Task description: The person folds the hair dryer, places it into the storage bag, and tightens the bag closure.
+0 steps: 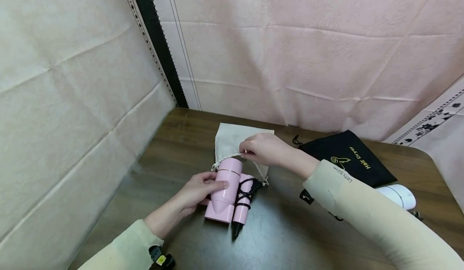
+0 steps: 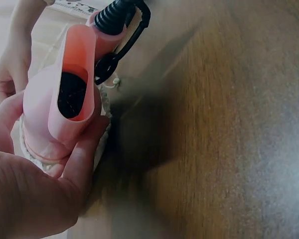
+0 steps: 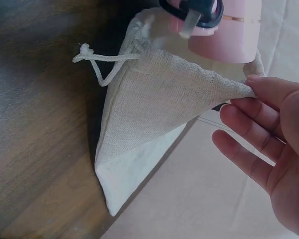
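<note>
My left hand grips a pink hair dryer by its barrel, thumb across the top. Its folded handle lies alongside, wrapped in a black cord. In the left wrist view, the flat pink nozzle faces the camera. A cream drawstring bag lies beyond the dryer, whose rear end is at the bag's mouth. My right hand pinches the bag's rim between thumb and forefinger and holds it up. The right wrist view shows the mouth spread, with a knotted white drawstring at one side.
A black pouch lettered "Hair Dryer" lies at the back right. Beside it, partly under my right sleeve, is a white cylindrical object. Pale cloth walls stand behind and left of the wooden table.
</note>
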`<move>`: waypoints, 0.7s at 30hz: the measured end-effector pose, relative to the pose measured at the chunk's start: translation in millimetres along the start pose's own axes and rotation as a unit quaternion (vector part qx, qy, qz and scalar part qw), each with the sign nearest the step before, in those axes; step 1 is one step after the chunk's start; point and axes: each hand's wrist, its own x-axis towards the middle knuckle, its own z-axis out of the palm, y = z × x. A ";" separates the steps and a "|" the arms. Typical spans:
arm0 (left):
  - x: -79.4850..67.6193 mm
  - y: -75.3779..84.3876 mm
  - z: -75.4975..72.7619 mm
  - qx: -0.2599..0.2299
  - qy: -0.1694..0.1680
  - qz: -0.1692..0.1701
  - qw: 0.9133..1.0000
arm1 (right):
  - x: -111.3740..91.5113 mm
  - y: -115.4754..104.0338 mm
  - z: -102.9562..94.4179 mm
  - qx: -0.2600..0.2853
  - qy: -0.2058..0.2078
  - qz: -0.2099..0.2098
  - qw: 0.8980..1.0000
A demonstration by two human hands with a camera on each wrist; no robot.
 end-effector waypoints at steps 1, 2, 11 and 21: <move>0.3 0.2 -0.5 0.001 0.005 -0.004 1.000 | -0.4 -0.5 0.2 -0.002 0.001 0.000 1.000; 0.7 0.5 -0.9 0.002 0.009 -0.008 1.000 | -0.7 -1.1 0.4 -0.004 0.002 -0.001 1.000; 5.6 2.6 0.0 0.022 0.050 -0.041 0.998 | -1.4 -7.5 5.3 -0.009 -0.005 -0.013 1.000; 10.9 1.6 0.4 0.032 0.097 -0.050 0.994 | -2.5 -14.4 8.7 -0.012 -0.015 -0.012 1.000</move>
